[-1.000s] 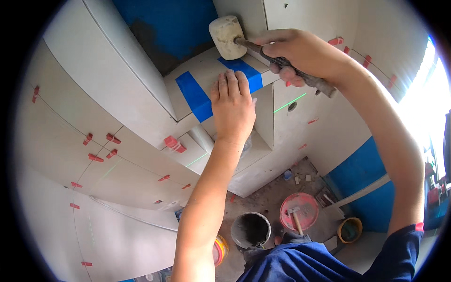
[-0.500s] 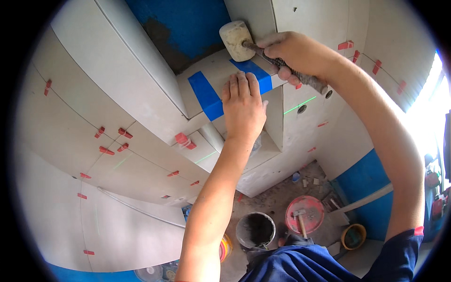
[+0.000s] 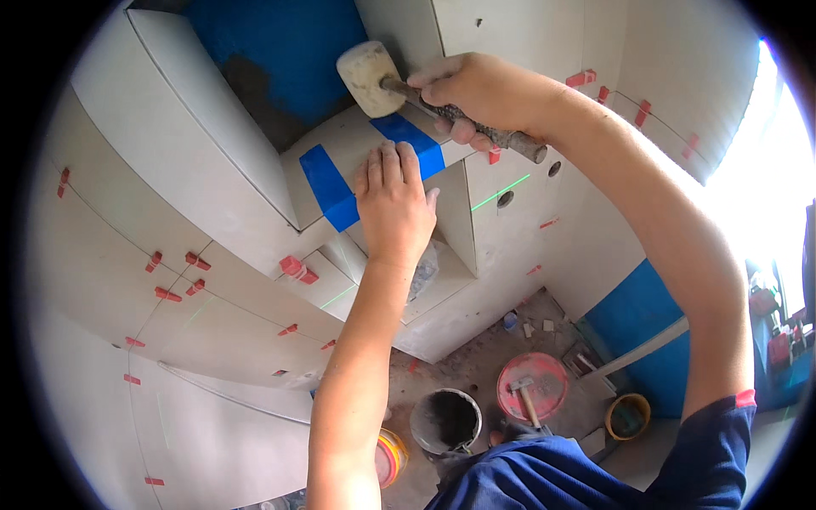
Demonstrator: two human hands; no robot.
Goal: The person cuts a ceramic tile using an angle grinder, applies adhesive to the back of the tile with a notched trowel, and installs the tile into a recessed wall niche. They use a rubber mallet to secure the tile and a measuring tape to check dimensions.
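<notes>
My right hand is wrapped round the dark, grimy handle of a mallet with a pale, worn head. That head is over the back of a light tile shelf in a wall recess; whether it touches the tile I cannot tell. Two strips of blue tape run over the shelf's front edge. My left hand lies on that edge between and partly over the strips, fingers stretched out flat, holding nothing. The recess's back wall is blue with a grey mortar patch.
Red levelling wedges sit along the wall tile joints. Below the shelf is another niche with a clear plastic bag. On the floor stand a bucket, a red round lid with a hammer on it, and a yellow-rimmed bucket.
The whole view has shifted, so the shelf and both hands appear further left. My right hand still grips the mallet over the shelf, and my left hand stays on the taped edge.
</notes>
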